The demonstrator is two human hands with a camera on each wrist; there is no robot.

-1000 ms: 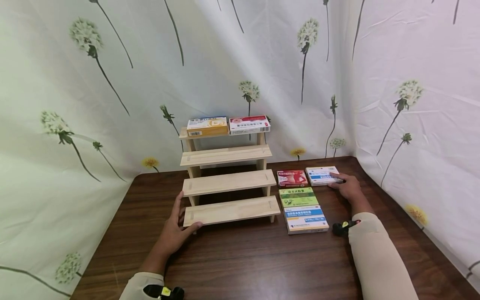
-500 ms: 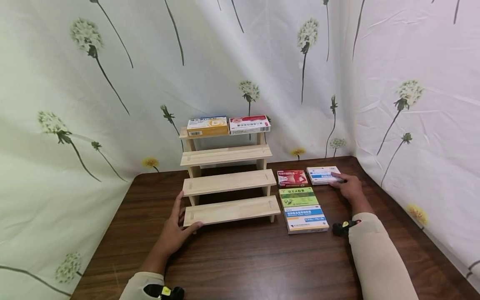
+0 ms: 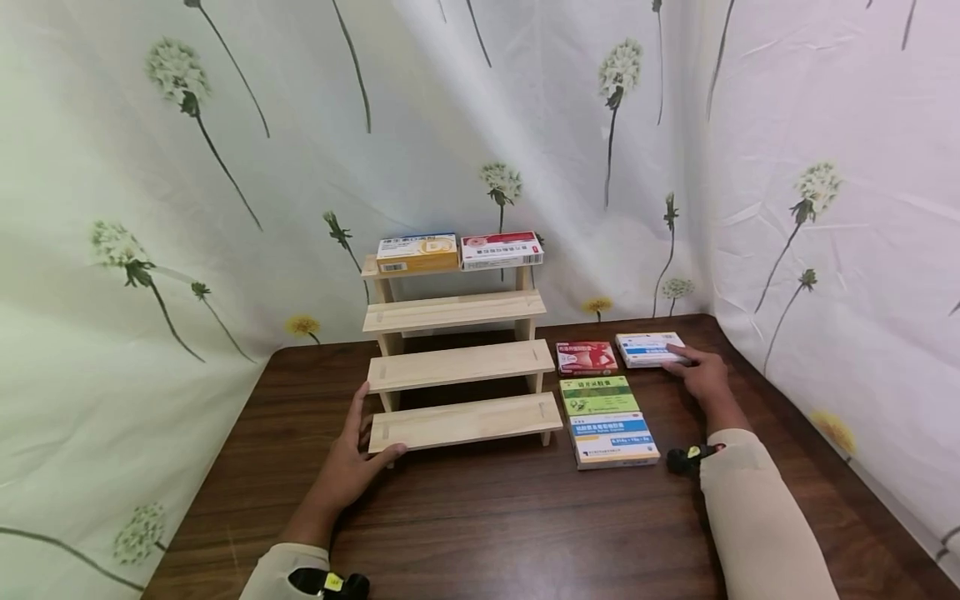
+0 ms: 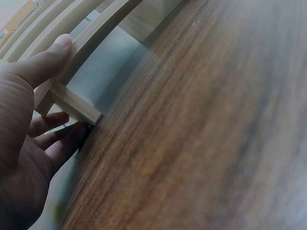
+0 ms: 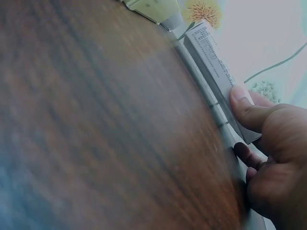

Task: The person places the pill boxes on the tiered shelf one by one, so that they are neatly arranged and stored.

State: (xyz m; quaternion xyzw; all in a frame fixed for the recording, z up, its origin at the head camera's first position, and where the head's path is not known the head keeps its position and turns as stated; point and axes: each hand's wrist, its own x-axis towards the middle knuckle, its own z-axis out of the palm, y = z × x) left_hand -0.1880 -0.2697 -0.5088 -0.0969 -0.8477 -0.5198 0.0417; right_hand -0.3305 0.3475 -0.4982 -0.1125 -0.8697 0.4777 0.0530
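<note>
My left hand (image 3: 343,462) grips the left end of a pale wooden stepped rack (image 3: 459,363). Its thumb lies on the front edge of the lowest step, and the fingers reach round the side, as the left wrist view shows. At the far right of the table, my right hand (image 3: 705,375) pinches the right end of a white and blue medicine box (image 3: 649,350). In the right wrist view the thumb presses on that box's printed side (image 5: 216,64); some fingers are hidden behind it. Left of it lies a red medicine box (image 3: 587,357).
A green medicine box (image 3: 598,395) and a larger white and blue one (image 3: 613,440) lie right of the rack. On the top step sit a yellow and white box (image 3: 417,253) and a red and white box (image 3: 501,250). Flowered cloth (image 3: 420,125) hangs behind the brown table (image 3: 480,525).
The pinched medicine box has shifted slightly to the right together with my right hand, widening the gap to the red box. My left hand keeps its place on the rack.
</note>
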